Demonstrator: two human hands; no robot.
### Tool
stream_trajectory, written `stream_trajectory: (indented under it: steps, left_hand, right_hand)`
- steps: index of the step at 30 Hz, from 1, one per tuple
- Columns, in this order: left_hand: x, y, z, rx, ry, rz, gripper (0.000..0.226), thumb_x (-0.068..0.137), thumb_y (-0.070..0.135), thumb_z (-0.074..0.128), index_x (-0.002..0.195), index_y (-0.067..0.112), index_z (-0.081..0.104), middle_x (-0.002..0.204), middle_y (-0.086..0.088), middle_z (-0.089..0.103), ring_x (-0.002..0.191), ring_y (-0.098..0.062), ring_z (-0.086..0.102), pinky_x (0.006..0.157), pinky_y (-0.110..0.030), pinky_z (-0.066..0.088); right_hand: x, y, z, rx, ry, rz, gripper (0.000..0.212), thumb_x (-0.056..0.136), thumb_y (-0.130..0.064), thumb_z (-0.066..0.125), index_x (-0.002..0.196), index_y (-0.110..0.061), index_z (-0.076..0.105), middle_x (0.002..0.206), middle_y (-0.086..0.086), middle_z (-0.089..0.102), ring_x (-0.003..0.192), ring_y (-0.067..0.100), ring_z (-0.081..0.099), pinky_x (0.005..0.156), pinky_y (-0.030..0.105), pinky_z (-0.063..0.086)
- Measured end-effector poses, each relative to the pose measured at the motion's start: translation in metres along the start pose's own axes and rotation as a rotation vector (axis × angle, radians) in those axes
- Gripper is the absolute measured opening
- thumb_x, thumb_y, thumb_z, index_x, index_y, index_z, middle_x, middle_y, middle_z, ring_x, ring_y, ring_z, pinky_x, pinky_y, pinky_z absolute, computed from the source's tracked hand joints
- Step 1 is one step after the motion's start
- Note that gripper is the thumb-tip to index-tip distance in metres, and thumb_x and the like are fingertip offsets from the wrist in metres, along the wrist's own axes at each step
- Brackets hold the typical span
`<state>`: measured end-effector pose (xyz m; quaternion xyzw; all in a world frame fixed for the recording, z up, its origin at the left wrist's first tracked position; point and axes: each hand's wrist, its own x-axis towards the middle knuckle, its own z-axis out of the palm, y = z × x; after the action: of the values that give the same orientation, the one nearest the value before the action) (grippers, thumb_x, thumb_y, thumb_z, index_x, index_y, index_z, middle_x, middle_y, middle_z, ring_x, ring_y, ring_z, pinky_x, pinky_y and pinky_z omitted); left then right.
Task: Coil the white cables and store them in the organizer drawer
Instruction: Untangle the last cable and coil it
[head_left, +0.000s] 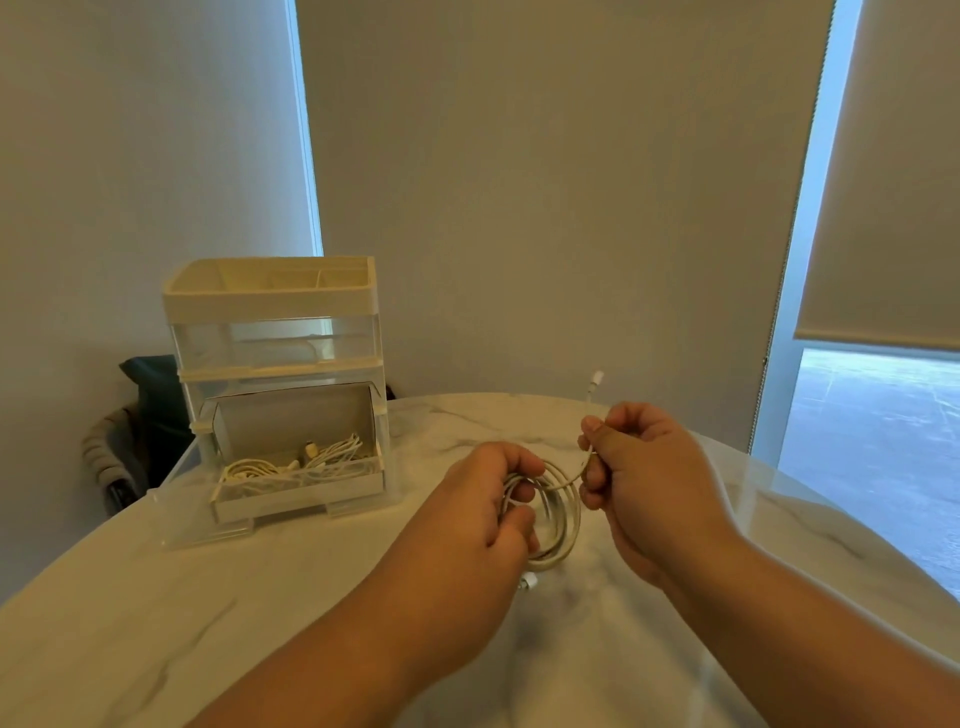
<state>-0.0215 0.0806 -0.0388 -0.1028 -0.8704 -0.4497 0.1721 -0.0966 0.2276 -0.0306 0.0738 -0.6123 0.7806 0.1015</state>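
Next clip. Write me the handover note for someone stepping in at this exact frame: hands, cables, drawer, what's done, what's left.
Left hand: grips the coiled loops of a white cable over the table.
Right hand: pinches the cable's free tail; its connector sticks up.
Organizer: at the left of the table. Its bottom drawer is pulled open, with other white cables already in it.
Done: most of this cable is looped.
Left: wind in the tail, put the coil in the drawer, close the drawer.
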Motion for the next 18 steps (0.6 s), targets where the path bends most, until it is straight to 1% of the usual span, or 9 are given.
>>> stream_trajectory:
  steps: [3,5,7,10,12,14,15,16,18]
  left_hand:
    - [0.0,0.001,0.0,-0.106,0.005,-0.053,0.03,0.1,0.015,0.051,0.108,0.044,0.053,0.096,0.014,0.065,0.086,0.001,0.062,0.078,-0.018,0.052]
    - [0.002,0.001,0.001,-0.187,0.03,-0.085,0.032,0.1,0.01,0.05,0.107,0.04,0.056,0.092,0.014,0.067,0.084,0.002,0.063,0.079,-0.02,0.052]
    - [0.002,0.002,0.002,-0.251,0.041,-0.106,0.034,0.098,0.005,0.048,0.106,0.037,0.058,0.089,0.014,0.068,0.082,-0.001,0.064,0.08,-0.023,0.053]
    - [0.002,0.003,0.003,-0.317,0.046,-0.131,0.039,0.095,-0.001,0.045,0.104,0.034,0.061,0.083,0.013,0.069,0.078,-0.004,0.064,0.078,-0.024,0.053]
    - [0.003,0.002,0.003,-0.335,0.058,-0.143,0.043,0.094,-0.005,0.043,0.103,0.032,0.062,0.078,0.012,0.068,0.075,-0.005,0.063,0.079,-0.028,0.053]
    - [0.004,0.0,0.003,-0.355,0.075,-0.151,0.045,0.092,-0.007,0.042,0.103,0.03,0.064,0.076,0.011,0.068,0.074,-0.007,0.063,0.082,-0.034,0.054]
    - [0.005,0.0,0.002,-0.358,0.085,-0.152,0.045,0.091,-0.008,0.042,0.103,0.029,0.064,0.076,0.011,0.068,0.074,-0.007,0.063,0.083,-0.035,0.054]
    - [0.006,-0.001,0.001,-0.362,0.091,-0.152,0.045,0.091,-0.008,0.042,0.102,0.028,0.065,0.076,0.01,0.068,0.075,-0.008,0.063,0.082,-0.034,0.055]
    - [0.007,-0.001,-0.002,-0.39,0.099,-0.153,0.044,0.091,-0.009,0.042,0.102,0.027,0.065,0.077,0.007,0.067,0.072,-0.007,0.064,0.076,-0.028,0.055]
  right_hand:
    - [-0.005,0.004,0.003,-0.218,-0.035,-0.144,0.012,0.095,-0.014,0.063,0.085,-0.009,0.064,0.061,0.006,0.061,0.051,0.018,0.052,0.051,0.032,0.048]
    - [-0.01,0.007,0.006,-0.263,-0.053,-0.215,0.009,0.095,-0.02,0.063,0.091,-0.024,0.07,0.071,-0.002,0.069,0.062,0.013,0.062,0.06,0.03,0.053]
    - [-0.015,0.012,0.009,-0.316,-0.101,-0.27,0.017,0.097,-0.02,0.061,0.097,-0.033,0.071,0.085,-0.008,0.072,0.079,0.008,0.068,0.07,0.026,0.055]
    - [-0.018,0.013,0.009,-0.485,-0.141,-0.444,0.031,0.097,-0.01,0.058,0.09,-0.037,0.069,0.096,-0.012,0.066,0.095,0.002,0.062,0.079,0.014,0.049]
    - [-0.016,0.01,0.007,-0.548,-0.175,-0.489,0.029,0.098,-0.012,0.057,0.089,-0.037,0.068,0.097,-0.013,0.064,0.097,0.0,0.06,0.078,0.011,0.046]
    - [-0.01,0.008,0.002,-0.53,-0.265,-0.458,0.02,0.097,-0.025,0.054,0.089,-0.031,0.071,0.096,-0.011,0.064,0.095,0.005,0.061,0.079,0.02,0.048]
    - [-0.008,0.007,-0.001,-0.52,-0.332,-0.439,0.021,0.092,-0.035,0.052,0.09,-0.029,0.073,0.097,-0.01,0.063,0.096,0.008,0.061,0.081,0.025,0.05]
    - [-0.005,0.006,-0.006,-0.544,-0.402,-0.431,0.029,0.085,-0.044,0.05,0.094,-0.029,0.073,0.103,-0.012,0.061,0.1,0.008,0.06,0.084,0.027,0.05]
    - [0.0,0.005,-0.015,-0.729,-0.54,-0.433,0.047,0.075,-0.057,0.048,0.112,-0.037,0.068,0.126,-0.019,0.053,0.118,0.002,0.051,0.094,0.025,0.047]
